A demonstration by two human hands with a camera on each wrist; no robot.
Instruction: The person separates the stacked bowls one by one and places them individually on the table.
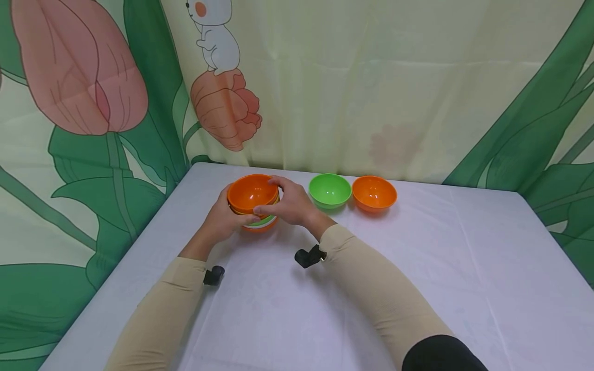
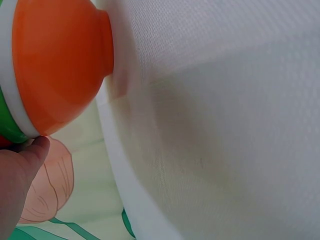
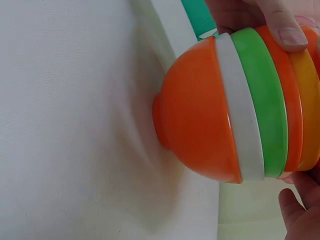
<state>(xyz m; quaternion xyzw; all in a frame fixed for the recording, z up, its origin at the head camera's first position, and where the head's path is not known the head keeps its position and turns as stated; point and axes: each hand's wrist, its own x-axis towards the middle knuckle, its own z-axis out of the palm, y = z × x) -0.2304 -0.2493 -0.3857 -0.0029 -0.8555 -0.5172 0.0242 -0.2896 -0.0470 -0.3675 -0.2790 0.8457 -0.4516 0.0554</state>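
Note:
Both hands hold a stack of nested bowls at the left rear of the table. An orange bowl (image 1: 252, 191) tops it; the lowest is another orange bowl (image 3: 192, 112), with a white bowl (image 3: 245, 115), a green bowl (image 3: 265, 100) and more orange and yellow ones above. My left hand (image 1: 224, 219) grips the stack's left side, its thumb across the upper rims. From the right, my right hand (image 1: 293, 203) curls round the upper bowls, fingers at the far rim and thumb at the near side. The lowest bowl's foot is close over the tablecloth.
A separate green bowl (image 1: 330, 189) and an orange bowl (image 1: 374, 193) stand side by side, upright, to the right of the stack. The white-covered table (image 1: 417, 268) ends at a printed curtain (image 1: 348, 93) behind. Small black wrist cameras sit under both forearms.

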